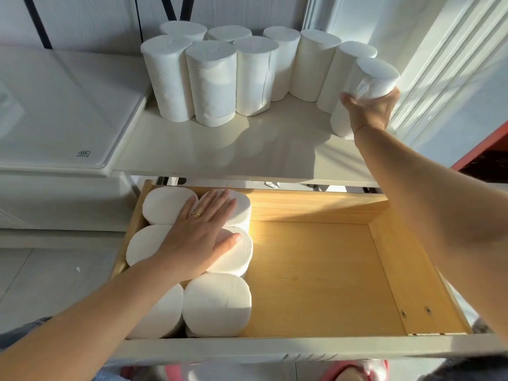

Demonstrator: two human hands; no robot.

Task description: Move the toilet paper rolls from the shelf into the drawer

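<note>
Several white toilet paper rolls (211,83) stand upright in a cluster at the back of the cream shelf (247,149). My right hand (371,108) is wrapped around the rightmost roll (371,75), which is still standing on the shelf. Below, the wooden drawer (330,270) is pulled out. Several rolls (217,303) stand upright along its left side. My left hand (200,237) lies flat with fingers spread on top of those rolls, a gold ring on one finger.
A white tray-like panel (55,111) lies on the surface left of the shelf. The drawer's white front edge (275,349) runs across the bottom. A white wall panel (453,78) rises at the right. The drawer's right half shows bare wood.
</note>
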